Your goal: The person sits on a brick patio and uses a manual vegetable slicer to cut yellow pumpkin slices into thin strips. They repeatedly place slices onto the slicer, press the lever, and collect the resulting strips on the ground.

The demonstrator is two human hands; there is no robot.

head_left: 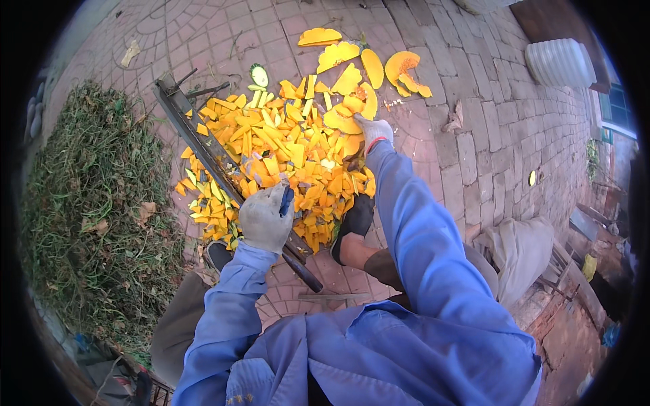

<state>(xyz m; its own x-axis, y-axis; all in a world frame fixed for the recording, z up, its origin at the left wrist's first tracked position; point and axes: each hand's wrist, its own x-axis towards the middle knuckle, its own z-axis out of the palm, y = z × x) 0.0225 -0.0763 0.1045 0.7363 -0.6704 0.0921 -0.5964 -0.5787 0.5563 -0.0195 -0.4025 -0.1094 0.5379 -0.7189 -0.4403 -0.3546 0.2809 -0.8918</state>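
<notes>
My left hand [266, 215], in a pale grey work glove, is closed beside a long dark metal bar [206, 139]. Something dark blue shows in its curled fingers; I cannot make out what it is. My right hand [376, 130], gloved with a red-edged cuff, is closed on the edge of an orange pumpkin slice [340, 122] at the right side of a pile. Cut pumpkin pieces [271, 139] heap up on both sides of the bar. A dark rounded rod end [302, 273] sticks out toward me at the bar's near end.
Larger pumpkin slices [338, 55] lie on the brick paving beyond the pile. A heap of cut green plants [95, 223] covers the left side. My dark shoe [355, 220] touches the pile's near right. A ribbed white container [559, 63] stands far right, cloth [518, 254] nearer.
</notes>
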